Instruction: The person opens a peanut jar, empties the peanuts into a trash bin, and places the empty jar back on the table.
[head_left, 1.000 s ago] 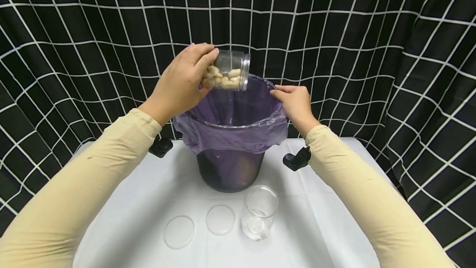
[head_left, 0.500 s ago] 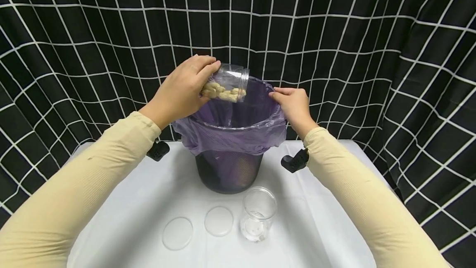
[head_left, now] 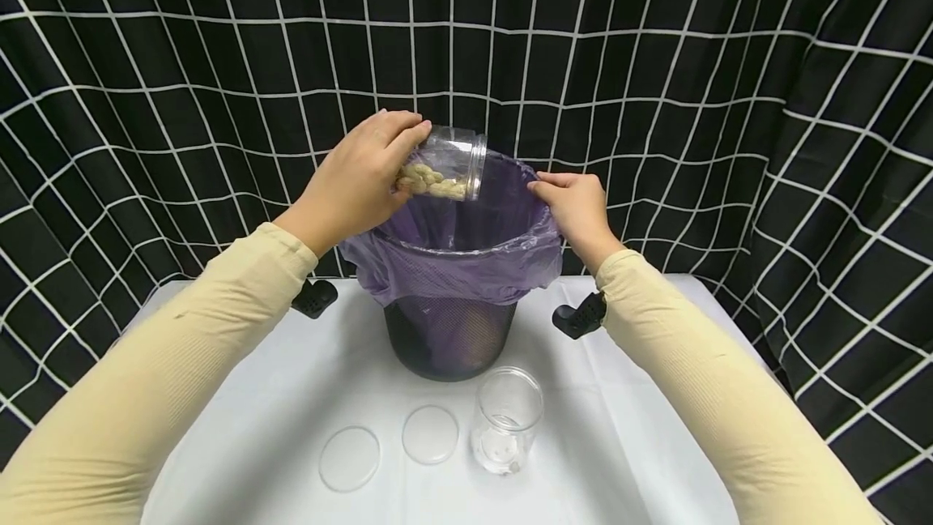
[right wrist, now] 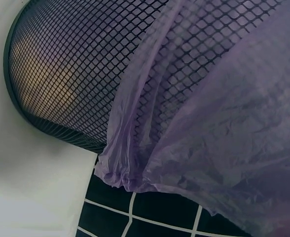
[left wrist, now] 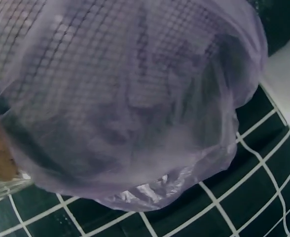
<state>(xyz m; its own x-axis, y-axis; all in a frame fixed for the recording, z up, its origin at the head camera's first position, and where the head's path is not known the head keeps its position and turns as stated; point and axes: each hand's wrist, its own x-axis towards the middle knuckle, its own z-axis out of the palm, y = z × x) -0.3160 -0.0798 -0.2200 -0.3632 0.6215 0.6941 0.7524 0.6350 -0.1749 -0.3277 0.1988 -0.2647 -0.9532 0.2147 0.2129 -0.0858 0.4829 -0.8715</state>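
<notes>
My left hand (head_left: pixel 360 177) grips a clear plastic jar (head_left: pixel 453 144), tipped on its side with its open mouth to the right. Pale tan pieces that look like unshelled peanuts (head_left: pixel 430 181) lie along its lower wall. The jar is over the mouth of a dark mesh wastebasket (head_left: pixel 408 347) lined with a purple plastic bag (head_left: pixel 452 272). At the basket's right rim, my right hand (head_left: pixel 579 209) pinches the bag's edge. Both wrist views are mostly filled by the purple bag (left wrist: pixel 125 113) and the mesh wall (right wrist: pixel 86 64). Something yellowish shows faintly low inside the basket.
In front of the basket stands a second clear jar (head_left: pixel 506 420), upright and without a lid. Two clear round lids, one nearer the middle (head_left: pixel 431 434) and a left lid (head_left: pixel 350 458), lie on the white tablecloth (head_left: pixel 277 395). A black gridded curtain (head_left: pixel 656 63) hangs behind.
The jar in my left hand came down toward the basket and tilted slightly more mouth-down, then stayed nearly still. Fewer peanuts seem to lie near its mouth. My right hand kept its pinch.
</notes>
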